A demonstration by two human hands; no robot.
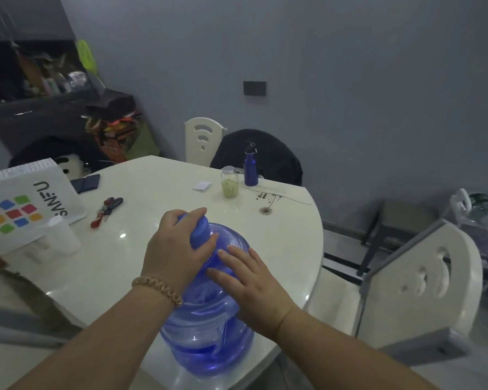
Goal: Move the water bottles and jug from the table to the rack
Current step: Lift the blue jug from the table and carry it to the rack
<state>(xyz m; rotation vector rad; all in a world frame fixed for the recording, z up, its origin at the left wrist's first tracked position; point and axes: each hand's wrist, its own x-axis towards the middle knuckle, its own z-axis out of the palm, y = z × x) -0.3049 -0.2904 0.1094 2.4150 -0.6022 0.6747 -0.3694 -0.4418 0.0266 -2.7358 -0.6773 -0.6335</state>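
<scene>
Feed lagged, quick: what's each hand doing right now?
Left hand: grips the blue cap of the jug.
Right hand: open, fingers flat on the jug.

A home dining room: table (181, 175), chairs (417, 280), cluttered shelf (34, 77).

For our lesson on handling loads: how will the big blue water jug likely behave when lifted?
Probably bulky: the blue water jug takes both hands, the left hand gripping its cap, the right hand flat on its shoulder. Darker blue low down suggests some water, so perhaps heavy and sloshing. Its glossy plastic may slip.
</scene>
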